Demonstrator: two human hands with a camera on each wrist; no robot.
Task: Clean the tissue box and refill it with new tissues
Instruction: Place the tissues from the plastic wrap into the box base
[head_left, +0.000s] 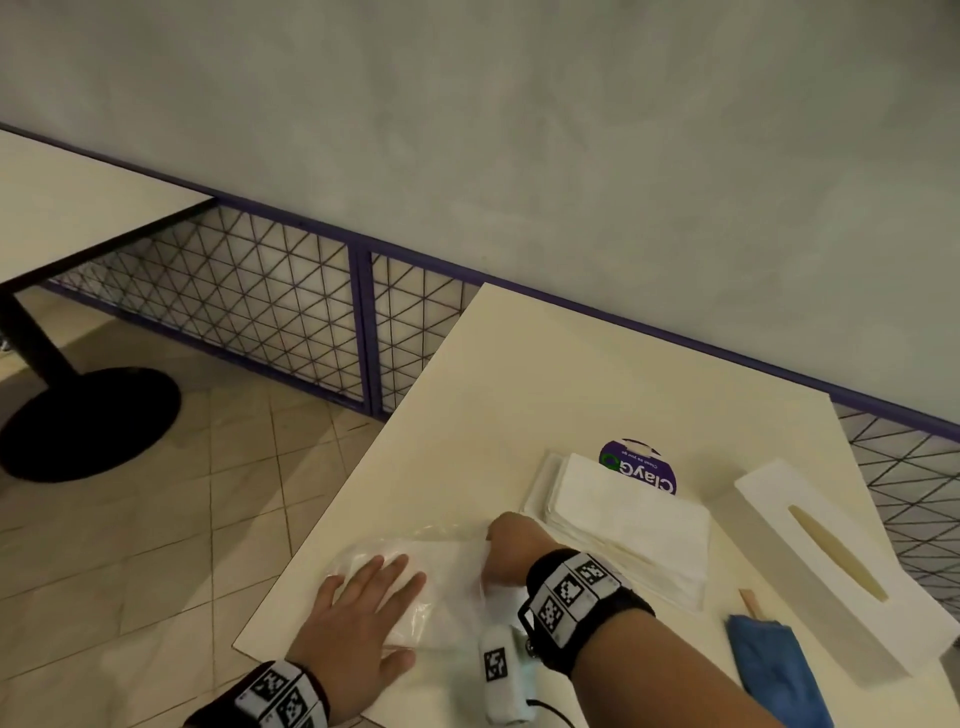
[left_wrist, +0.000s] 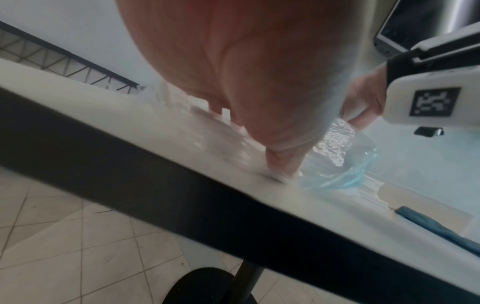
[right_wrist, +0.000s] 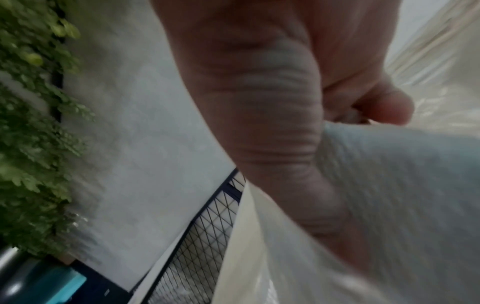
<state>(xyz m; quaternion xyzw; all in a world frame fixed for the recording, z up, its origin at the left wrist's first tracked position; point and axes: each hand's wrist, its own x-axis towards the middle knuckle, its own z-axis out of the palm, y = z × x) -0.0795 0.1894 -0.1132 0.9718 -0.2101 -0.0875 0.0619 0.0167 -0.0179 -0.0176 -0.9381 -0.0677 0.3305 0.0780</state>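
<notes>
We press the flat left hand (head_left: 363, 597) on the tissue pack (head_left: 441, 571) at the table's (head_left: 519, 364) near edge; the right hand (head_left: 511, 545) pinches its slippery, soft wrapper; grip the open end

Blue cloth (head_left: 774, 670) cut off below; sticker (head_left: 641, 467) half hidden behind tissues (head_left: 623, 519)

A white tissue box (head_left: 836, 566) and white tissues (head_left: 631, 525) lie on a cream table (head_left: 545, 374) beside a blue cloth (head_left: 769, 670); the sticker (head_left: 641, 470) is purple, the wristbands (head_left: 576, 592) black-and-white checked.
</notes>
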